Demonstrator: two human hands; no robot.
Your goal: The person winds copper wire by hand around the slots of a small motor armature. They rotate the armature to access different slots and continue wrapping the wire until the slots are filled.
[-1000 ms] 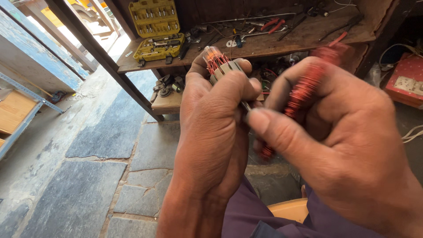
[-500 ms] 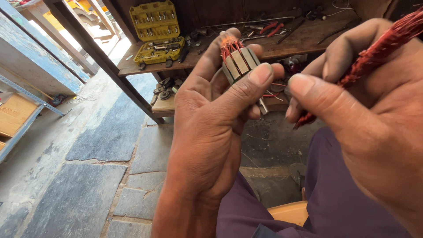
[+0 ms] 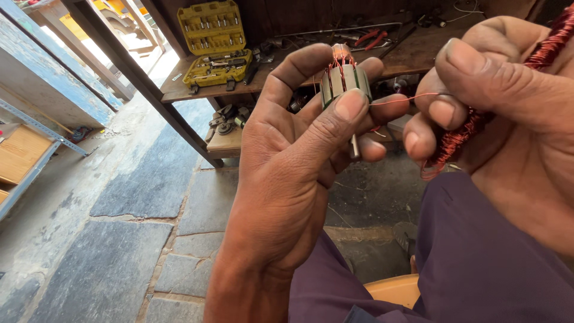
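The left hand (image 3: 287, 173) grips a small motor armature (image 3: 345, 81) upright, its fingers (image 3: 311, 66) curled behind it and the thumb pressed on the slotted steel core; the steel shaft pokes out below the thumb. A thin strand of copper wire (image 3: 402, 99) runs taut from the armature to the right hand (image 3: 508, 101), which pinches it and also holds a coil of red-copper wire (image 3: 460, 139). Behind, a wooden surface (image 3: 412, 57) carries an open yellow socket-tool case (image 3: 212, 42) and scattered hand tools. Stone slabs pave the floor (image 3: 131, 191), and purple trousers (image 3: 478, 257) cover the person's lap.
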